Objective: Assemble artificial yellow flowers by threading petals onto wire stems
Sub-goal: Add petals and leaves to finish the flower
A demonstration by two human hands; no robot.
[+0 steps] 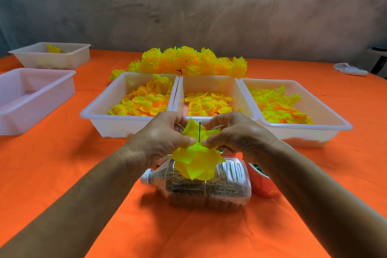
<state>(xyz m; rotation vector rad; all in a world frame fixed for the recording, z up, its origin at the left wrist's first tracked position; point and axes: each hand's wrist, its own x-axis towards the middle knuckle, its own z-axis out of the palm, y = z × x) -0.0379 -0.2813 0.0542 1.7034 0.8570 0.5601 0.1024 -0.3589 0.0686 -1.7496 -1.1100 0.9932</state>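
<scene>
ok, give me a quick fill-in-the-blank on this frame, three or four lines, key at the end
1. Both hands, left hand and right hand, pinch a ____ petal piece on the wire stem.
2. The plastic bottle under the hands lies on its ____.
3. Directly behind the hands, ____ white trays side by side hold loose petals.
4. The tablecloth is ____.

Missing words: yellow; side; three; orange

Over the near middle of the orange desk, the left hand and right hand pinch a yellow petal piece from either side, a thin dark wire stem poking up through it. Below lies a clear bottle on its side, filled with brown grains. Beyond stand three white trays of yellow petals, with finished flowers heaped behind.
</scene>
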